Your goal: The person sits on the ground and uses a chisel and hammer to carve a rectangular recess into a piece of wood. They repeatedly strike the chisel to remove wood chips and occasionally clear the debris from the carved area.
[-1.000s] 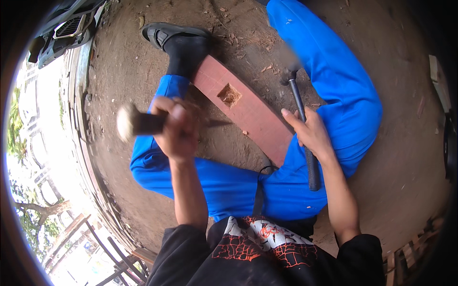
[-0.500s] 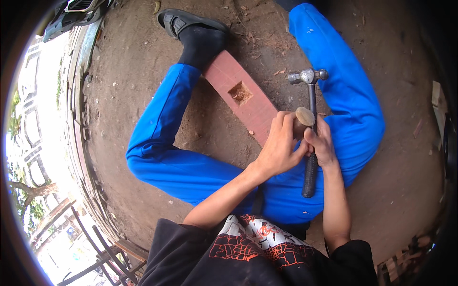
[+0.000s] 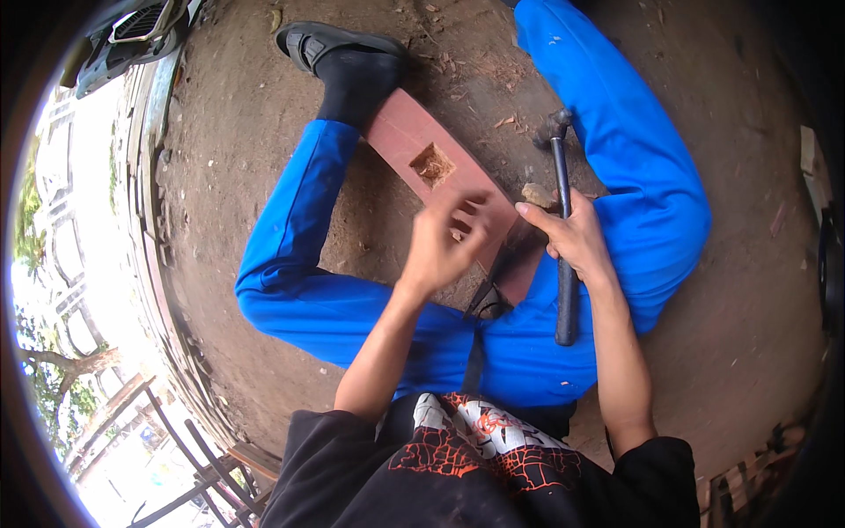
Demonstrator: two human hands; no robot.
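Observation:
A reddish wooden board (image 3: pixel 394 136) with a square chipped recess (image 3: pixel 431 165) lies slanting between my legs. My left hand (image 3: pixel 440 238) hangs over the board's lower half, its blurred fingers bent but apart, with nothing visible held. My right hand (image 3: pixel 576 238) grips a hammer (image 3: pixel 560 158) with a long dark handle, head pointing away from me. A chisel (image 3: pixel 537 195) with a pale round top is also in that hand, beside the handle; its lower part points down-left and is partly hidden.
My bent legs (image 3: pixel 312 194) in blue trousers frame the board on dirt ground scattered with chips. A grey-black machine (image 3: pixel 132 35) sits at top left. A wooden frame (image 3: pixel 176 458) is at lower left, and a pale plank (image 3: pixel 805 163) at the right edge.
My left hand held the chisel up at the left, brought it to my right hand, then let go and moved left over the board. The chisel now stays with the hammer in my right hand.

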